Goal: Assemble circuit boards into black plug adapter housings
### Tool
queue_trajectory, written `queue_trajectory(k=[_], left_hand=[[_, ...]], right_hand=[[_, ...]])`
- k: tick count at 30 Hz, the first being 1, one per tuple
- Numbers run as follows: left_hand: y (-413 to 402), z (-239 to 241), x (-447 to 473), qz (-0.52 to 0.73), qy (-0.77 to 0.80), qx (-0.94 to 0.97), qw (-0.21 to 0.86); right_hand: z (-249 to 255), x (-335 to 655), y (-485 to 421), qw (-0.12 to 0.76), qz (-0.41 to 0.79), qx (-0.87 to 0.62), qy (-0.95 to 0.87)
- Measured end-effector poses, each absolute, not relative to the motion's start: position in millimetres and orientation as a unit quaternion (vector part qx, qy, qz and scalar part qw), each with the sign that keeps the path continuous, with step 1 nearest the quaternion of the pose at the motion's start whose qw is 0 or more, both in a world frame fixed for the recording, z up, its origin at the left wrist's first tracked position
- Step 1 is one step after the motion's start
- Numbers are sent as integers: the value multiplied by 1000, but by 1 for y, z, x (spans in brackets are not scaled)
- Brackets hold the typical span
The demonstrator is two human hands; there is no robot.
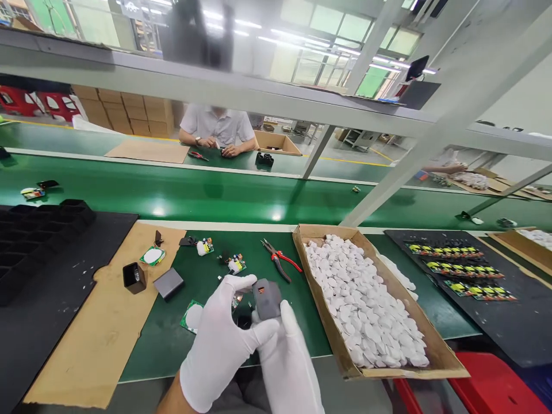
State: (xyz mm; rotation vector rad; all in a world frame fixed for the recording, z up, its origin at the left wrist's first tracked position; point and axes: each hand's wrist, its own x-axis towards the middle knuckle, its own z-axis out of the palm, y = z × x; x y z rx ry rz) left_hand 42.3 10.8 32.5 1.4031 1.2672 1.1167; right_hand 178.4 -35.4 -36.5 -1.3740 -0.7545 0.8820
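Observation:
Between my white-gloved hands is a small dark grey plastic housing (266, 300) with a slotted opening on its upper face. My right hand (288, 359) grips it from below, the thumb along its right side. My left hand (225, 339) closes on it from the left, index finger at its top edge and thumb near its lower edge. Partly behind my left hand lies a green circuit board with a white round pad (192, 317). Beyond my hands are small circuit assemblies (236, 264) and red-and-black pliers (280, 260), jaws pointing away.
A cardboard tray (317, 299) full of white pads stands to the right. Rows of circuit boards (466, 268) lie on a black mat farther right. At left are a cardboard sheet (103, 322), a grey box-shaped casing (168, 283) and black trays (38, 241). A person (218, 129) sits opposite.

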Motion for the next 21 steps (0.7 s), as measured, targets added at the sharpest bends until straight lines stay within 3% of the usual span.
queue_trajectory(k=[3,7,12,18,21], left_hand=[[14,23,22,491,486,495,527],[16,19,-8,603,321,190,705],[25,28,-16,602,244,-69,757],[29,17,-14,603,153,-94,777],[29,10,-19,602,155,-96,777]], right_hand=[[-35,204,-18,558,246,-695,-381],[-50,237,-2,473,132,-729,-477],[-78,250,3,411,108,-735,-528],[-74,250,3,389,112,-740,-536],[-54,240,9,435,188,-766,-435]])
